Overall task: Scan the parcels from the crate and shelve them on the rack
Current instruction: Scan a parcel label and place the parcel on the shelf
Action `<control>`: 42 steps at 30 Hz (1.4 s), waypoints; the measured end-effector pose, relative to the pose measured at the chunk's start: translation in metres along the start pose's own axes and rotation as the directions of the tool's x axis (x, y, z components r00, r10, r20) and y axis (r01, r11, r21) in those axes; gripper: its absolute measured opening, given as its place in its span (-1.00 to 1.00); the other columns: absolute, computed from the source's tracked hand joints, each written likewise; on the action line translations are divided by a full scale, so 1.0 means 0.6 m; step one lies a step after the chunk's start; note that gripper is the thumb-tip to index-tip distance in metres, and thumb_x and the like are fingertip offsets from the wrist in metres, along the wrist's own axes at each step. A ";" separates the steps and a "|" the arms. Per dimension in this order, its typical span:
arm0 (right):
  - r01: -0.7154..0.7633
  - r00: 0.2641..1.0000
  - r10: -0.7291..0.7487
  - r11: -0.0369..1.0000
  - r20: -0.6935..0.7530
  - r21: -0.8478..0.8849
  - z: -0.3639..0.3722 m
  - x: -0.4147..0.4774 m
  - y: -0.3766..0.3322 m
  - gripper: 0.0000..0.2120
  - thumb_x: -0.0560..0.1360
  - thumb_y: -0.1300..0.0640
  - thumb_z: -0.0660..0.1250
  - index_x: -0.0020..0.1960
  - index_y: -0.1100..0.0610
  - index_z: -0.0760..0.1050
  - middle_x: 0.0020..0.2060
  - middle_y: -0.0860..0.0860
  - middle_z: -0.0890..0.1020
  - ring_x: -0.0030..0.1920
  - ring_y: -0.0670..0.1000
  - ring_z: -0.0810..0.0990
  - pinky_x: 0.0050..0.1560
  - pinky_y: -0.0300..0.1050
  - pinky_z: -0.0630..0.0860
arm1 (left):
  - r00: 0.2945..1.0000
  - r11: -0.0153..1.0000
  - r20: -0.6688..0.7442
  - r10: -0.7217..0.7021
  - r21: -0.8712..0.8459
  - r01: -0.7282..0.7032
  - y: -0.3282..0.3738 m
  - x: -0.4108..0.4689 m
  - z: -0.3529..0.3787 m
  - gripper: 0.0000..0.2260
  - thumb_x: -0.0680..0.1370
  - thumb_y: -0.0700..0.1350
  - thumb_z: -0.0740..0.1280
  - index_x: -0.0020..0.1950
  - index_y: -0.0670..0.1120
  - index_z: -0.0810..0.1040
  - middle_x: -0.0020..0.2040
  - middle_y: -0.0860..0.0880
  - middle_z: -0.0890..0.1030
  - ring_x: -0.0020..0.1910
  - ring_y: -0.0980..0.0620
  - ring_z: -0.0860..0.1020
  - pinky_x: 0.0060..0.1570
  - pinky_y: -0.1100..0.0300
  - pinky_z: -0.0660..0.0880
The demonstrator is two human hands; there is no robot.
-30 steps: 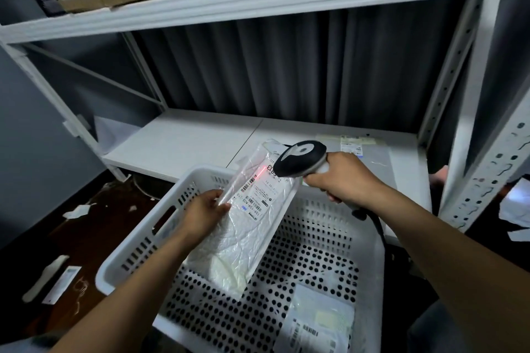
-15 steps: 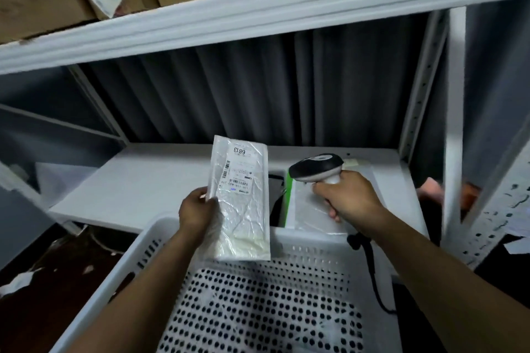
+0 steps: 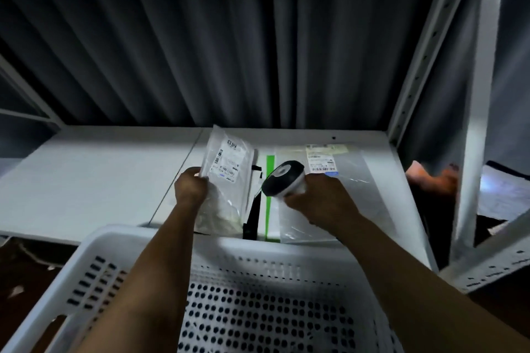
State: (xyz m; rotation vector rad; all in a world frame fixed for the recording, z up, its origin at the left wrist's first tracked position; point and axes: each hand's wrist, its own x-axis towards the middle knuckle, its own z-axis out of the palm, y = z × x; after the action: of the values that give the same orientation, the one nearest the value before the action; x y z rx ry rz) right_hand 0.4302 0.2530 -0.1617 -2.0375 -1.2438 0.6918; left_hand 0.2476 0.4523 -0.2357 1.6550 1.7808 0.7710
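Scan looks done: left hand (image 3: pixel 190 189), fingers (image 3: pixel 198 180) curled on the labelled poly-bag parcel (image 3: pixel 226 163), has lifted it from the crate (image 3: pixel 137 241) over the rack shelf (image 3: pixel 100 175) at twelve o'clock. Right hand (image 3: pixel 318 200) grips the scanner (image 3: pixel 282 182).

6813 in large digits on the label (image 3: pixel 227 162) of the held parcel (image 3: pixel 226 203), barcodes beside it, other print illegible
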 end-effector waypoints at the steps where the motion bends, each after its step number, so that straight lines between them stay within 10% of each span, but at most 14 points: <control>1: 0.005 1.000 -0.004 0.999 0.004 -0.036 0.006 0.005 0.002 -0.84 0.44 0.05 0.41 -0.16 0.14 0.53 -0.40 -0.01 0.53 -0.32 0.04 0.56 -0.15 -0.01 0.57 | 1.000 1.000 0.005 -0.004 0.013 0.004 -0.010 0.007 0.006 -0.73 0.55 -0.22 0.32 0.24 -0.15 0.58 0.14 -0.23 0.63 0.12 -0.20 0.58 0.11 0.13 0.44; 10: 0.040 0.992 -0.016 0.979 0.123 -0.198 0.017 -0.004 -0.025 -0.80 0.47 -0.01 0.39 -0.08 0.14 0.54 -0.20 0.08 0.62 -0.11 0.12 0.64 -0.05 -0.06 0.57 | 0.991 0.988 0.095 0.094 0.114 -0.105 -0.043 0.011 -0.034 -0.66 0.55 -0.22 0.32 0.34 -0.16 0.49 0.26 -0.17 0.58 0.25 -0.13 0.53 0.24 0.18 0.36; 18: 0.171 0.949 -0.102 0.961 0.299 -0.216 -0.029 -0.128 -0.047 -0.74 0.46 0.04 0.42 -0.03 0.25 0.59 -0.19 0.12 0.64 -0.26 0.04 0.55 -0.14 -0.01 0.54 | 0.922 0.932 0.143 0.361 -0.068 -0.355 -0.098 -0.306 -0.020 -0.71 0.56 -0.33 0.24 0.25 -0.15 0.54 0.10 -0.01 0.57 0.02 0.12 0.51 0.02 0.36 0.39; 23: 0.290 0.903 -0.119 0.878 0.412 -0.382 -0.049 -0.204 -0.008 -0.70 0.45 0.00 0.41 -0.33 0.07 0.37 -0.36 -0.04 0.46 -0.19 0.01 0.52 -0.20 -0.11 0.42 | 0.852 0.963 0.510 0.116 0.153 -0.222 -0.229 -0.489 0.066 -0.88 0.63 -0.27 0.20 -0.01 -0.13 0.51 -0.13 -0.02 0.49 -0.31 0.17 0.51 -0.33 0.33 0.45; 28: 0.322 0.888 -0.128 0.860 0.442 -0.396 -0.060 -0.231 0.027 -0.66 0.46 -0.01 0.42 -0.35 0.03 0.31 -0.39 -0.09 0.41 -0.37 -0.14 0.39 -0.36 -0.26 0.34 | 0.714 0.934 0.685 -0.144 0.332 -0.129 -0.326 -0.575 0.137 -0.66 0.62 -0.20 0.25 0.40 -0.20 0.40 0.29 -0.16 0.52 0.23 -0.08 0.51 0.06 0.23 0.39; 36: 0.289 0.881 -0.103 0.890 0.462 -0.353 -0.057 -0.238 0.071 -0.71 0.42 0.05 0.44 -0.35 0.05 0.36 -0.45 -0.07 0.46 -0.46 -0.13 0.47 -0.33 -0.18 0.47 | 0.598 0.880 0.739 -0.311 0.462 -0.112 -0.344 -0.580 0.193 -0.69 0.57 -0.05 0.33 0.23 -0.21 0.51 0.18 -0.21 0.56 0.17 -0.14 0.53 0.24 0.00 0.46; 42: 0.269 0.881 -0.084 0.899 0.467 -0.346 -0.068 -0.236 0.083 -0.74 0.43 0.07 0.43 -0.31 0.07 0.38 -0.42 -0.04 0.51 -0.48 -0.07 0.54 -0.32 -0.15 0.54 | 0.636 0.906 0.693 -0.340 0.422 0.024 -0.350 -0.598 0.192 -0.92 0.58 -0.16 0.33 -0.10 -0.11 0.51 -0.21 0.02 0.52 -0.19 0.09 0.53 -0.25 0.37 0.47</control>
State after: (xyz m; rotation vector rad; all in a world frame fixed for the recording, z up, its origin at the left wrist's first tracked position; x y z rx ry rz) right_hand 0.4290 0.0975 -0.1576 -2.1070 -1.9567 0.9006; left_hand 0.2164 0.0844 -0.4584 1.6238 1.4585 -0.3932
